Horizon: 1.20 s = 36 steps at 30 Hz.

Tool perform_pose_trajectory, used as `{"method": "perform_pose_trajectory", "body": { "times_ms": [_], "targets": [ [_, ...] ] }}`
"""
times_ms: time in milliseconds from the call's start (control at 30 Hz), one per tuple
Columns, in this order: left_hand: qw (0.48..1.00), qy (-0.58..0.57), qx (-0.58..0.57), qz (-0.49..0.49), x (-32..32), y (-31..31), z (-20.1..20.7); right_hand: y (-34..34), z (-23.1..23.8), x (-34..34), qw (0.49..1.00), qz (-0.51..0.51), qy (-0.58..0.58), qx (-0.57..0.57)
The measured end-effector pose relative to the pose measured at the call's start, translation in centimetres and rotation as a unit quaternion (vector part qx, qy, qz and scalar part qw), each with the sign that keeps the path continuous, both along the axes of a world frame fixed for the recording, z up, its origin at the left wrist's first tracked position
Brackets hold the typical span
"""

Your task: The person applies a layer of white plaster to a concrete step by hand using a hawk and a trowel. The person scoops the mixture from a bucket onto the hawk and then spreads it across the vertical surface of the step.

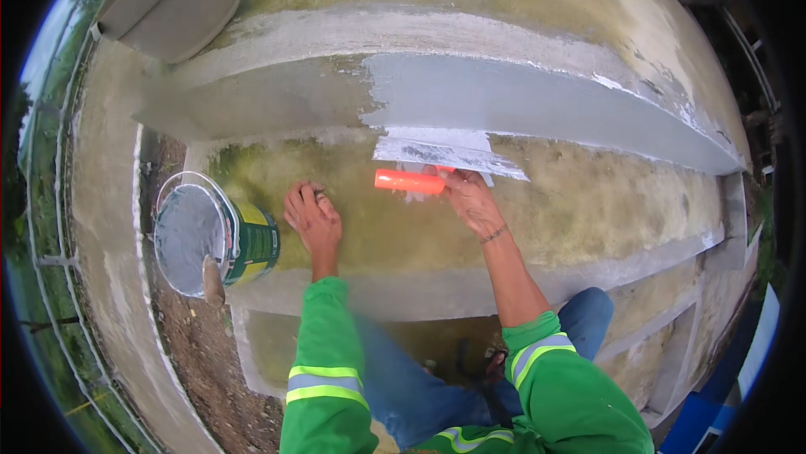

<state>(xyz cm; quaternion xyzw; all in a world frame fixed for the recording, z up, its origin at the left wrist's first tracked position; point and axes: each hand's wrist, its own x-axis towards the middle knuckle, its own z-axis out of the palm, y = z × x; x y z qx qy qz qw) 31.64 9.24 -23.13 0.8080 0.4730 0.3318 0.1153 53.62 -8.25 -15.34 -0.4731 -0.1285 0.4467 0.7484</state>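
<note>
My right hand (470, 200) is closed round the bright orange handle (409, 181) of a wide finishing trowel. The trowel's long flat blade (441, 157) is smeared with white-grey paste and lies just below a step's riser. On the mossy concrete tread to the left, my left hand (312, 217) rests with its fingers bent and apart, and I see nothing held in it. A green and yellow bucket (256, 240) stands left of that hand. Grey paste (189, 236) fills it, and a tool's worn handle (212, 280) leans out over its near rim.
Grey coating (520, 101) covers the riser's right part; its left part (269, 97) is bare, stained concrete. A large planter (176, 5) stands on the upper step at far left. Beyond a soil strip (210, 362), a metal railing (54, 261) runs along the left.
</note>
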Motion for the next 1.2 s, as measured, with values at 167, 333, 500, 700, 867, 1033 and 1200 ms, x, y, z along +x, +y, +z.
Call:
{"method": "perform_pose_trajectory", "body": {
  "times_ms": [167,333,500,700,867,1033,1200],
  "targets": [
    [1.0,-0.002,0.013,0.01,0.0,-0.2,0.5,4.1,-2.8,1.2,0.996,0.056,-0.007,-0.062],
    [1.0,0.015,-0.008,0.017,0.0,0.0,0.2,5.7,-3.5,2.2,0.998,0.059,0.005,-0.035],
    [1.0,0.015,-0.015,0.018,0.1,0.0,0.6,6.1,-4.1,3.2,0.996,0.087,0.023,-0.014],
    [0.999,0.016,-0.022,0.017,0.2,-0.1,0.9,6.6,-5.1,3.8,0.995,0.088,0.05,-0.004],
    [0.999,0.012,-0.029,0.012,0.1,-0.1,1.0,7.0,-5.0,4.0,0.994,0.081,0.068,-0.008],
    [1.0,0.01,-0.023,0.009,0.2,-0.1,0.9,7.8,-4.7,5.1,0.996,0.066,0.063,-0.006],
    [1.0,0.017,-0.018,0.011,0.2,-0.2,0.8,7.6,-2.1,5.3,0.994,0.062,0.076,0.046]
  ]
}}
